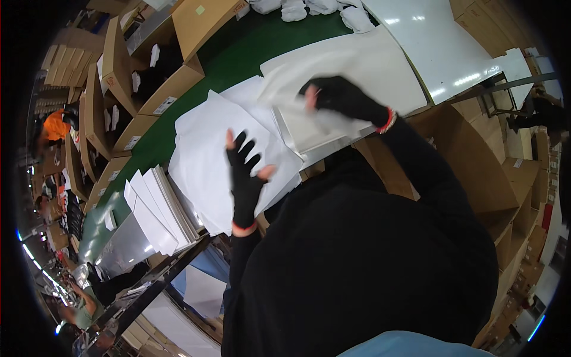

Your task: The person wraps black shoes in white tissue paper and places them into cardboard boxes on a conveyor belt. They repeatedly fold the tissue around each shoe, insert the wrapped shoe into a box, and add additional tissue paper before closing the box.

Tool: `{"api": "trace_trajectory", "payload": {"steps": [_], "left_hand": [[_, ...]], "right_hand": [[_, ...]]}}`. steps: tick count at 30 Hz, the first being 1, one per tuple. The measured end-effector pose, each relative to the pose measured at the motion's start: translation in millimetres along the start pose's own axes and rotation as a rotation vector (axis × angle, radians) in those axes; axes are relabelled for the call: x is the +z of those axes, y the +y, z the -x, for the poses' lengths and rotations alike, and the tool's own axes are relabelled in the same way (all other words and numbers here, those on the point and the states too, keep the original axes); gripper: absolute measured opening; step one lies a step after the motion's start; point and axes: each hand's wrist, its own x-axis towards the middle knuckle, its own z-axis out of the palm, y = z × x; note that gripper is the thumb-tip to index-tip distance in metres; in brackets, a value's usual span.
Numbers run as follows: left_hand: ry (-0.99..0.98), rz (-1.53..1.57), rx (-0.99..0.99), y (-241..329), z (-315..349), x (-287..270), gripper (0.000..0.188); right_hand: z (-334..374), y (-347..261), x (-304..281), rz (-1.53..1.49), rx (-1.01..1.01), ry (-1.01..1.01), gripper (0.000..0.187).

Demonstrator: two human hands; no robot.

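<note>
"Pale blue cloth [416,345], cut off by the lower edge, lay nearest the camera, against a worker's black top [369,256]. Where was the paper?"

"White sheets [202,146] lay in a loose pile directly behind and below the left hand [245,181] as the camera looked down. Cream paper [375,65] spread under the right hand [345,100], just beside the pile and partly tucked out of sight at its edge."

"And the hands themselves?"

"Both wore black gloves. The left was spread wide, its fingers apart, the thumb and one fingertip bare, with nothing seen in its grasp. Whether it touched the top sheet could not be told. The right was smeared by motion; whether it gripped the cream paper could not be told either."

"What stood around them?"

"A white paper stack [157,211] leaned near the left hand, on the worker's left. Beyond the sheets ran a green belt [229,53], lined with open cardboard boxes [178,83] whose dark contents were hard to identify. White bundles [357,19] at the top were cut off by the frame, and a co-worker in orange [56,125] was small and blurred near the left rim."
</note>
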Motion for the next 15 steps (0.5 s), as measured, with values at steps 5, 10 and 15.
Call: {"api": "trace_trajectory", "payload": {"steps": [5, 10, 15], "left_hand": [[-0.131, -0.256, 0.163, 5.4, -31.6, 21.5, 0.039], [0.351, -0.168, 0.101, -14.1, -29.5, -55.3, 0.026], [0.565, -0.124, 0.062, -33.3, 19.2, -130.3, 0.035]], "right_hand": [[-6.2, -11.3, 40.7, 0.005, -0.096, -0.247, 0.018], [24.3, 127.4, -62.2, 0.765, 0.049, 0.216, 0.023], [51.1, 168.5, -76.5, 0.960, 0.089, 0.330, 0.052]]}}
